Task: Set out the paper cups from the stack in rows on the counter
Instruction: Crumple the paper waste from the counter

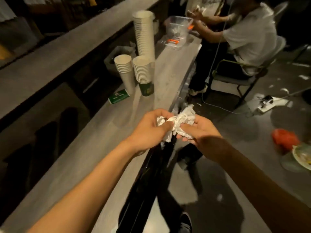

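Paper cups (144,36) on grey counter (171,73), littered floor (249,132), left hand (149,129), right hand (201,132), fingers (168,125) pinching tissue (186,116)

The left hand (151,128) and right hand (198,132) hide part of the tissue (183,119); a shorter stack (143,71) hides the base of the tall stack (144,31). The right edge cuts the plate (303,156); print on the card (118,97) is blurred

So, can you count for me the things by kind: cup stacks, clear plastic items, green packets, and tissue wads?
Cup stacks: 3
Clear plastic items: 2
Green packet: 1
Tissue wad: 1
Total: 7
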### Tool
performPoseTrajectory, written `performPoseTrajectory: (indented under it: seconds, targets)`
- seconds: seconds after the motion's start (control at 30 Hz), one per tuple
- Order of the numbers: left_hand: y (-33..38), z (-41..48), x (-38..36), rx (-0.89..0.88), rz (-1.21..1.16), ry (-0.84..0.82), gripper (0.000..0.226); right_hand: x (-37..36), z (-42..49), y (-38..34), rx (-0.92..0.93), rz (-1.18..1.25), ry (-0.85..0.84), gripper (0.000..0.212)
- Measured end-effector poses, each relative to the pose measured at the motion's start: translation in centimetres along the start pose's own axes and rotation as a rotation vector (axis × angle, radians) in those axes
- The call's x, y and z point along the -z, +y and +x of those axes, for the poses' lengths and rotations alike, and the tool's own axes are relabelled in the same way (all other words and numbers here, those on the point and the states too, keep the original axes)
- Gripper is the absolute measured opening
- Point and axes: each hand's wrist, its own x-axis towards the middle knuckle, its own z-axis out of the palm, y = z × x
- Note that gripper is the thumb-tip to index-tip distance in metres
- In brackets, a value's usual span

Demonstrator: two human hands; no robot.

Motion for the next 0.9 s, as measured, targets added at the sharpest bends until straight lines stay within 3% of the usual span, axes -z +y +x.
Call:
performPoseTrajectory:
  seconds: [0.33, 0.67, 0.9]
  targets:
    - [-15.6, 11.5, -17.1, 0.379, -0.261, -0.121, 0.012, 14.3, 4.9, 18.8, -0.387, 0.114, 0.264, 0.019]
    - [-34.3, 21.8, -27.8, 0.665, -0.444, -0.006, 0.019, 19.7, 15.2, 38.5, -0.672, 0.153, 0.362, 0.017]
    - [-44.6, 26.3, -32.2, 0.766, -0.405, 0.041, 0.021, 22.8, 23.2, 51.5, -0.762, 0.082, 0.493, 0.019]
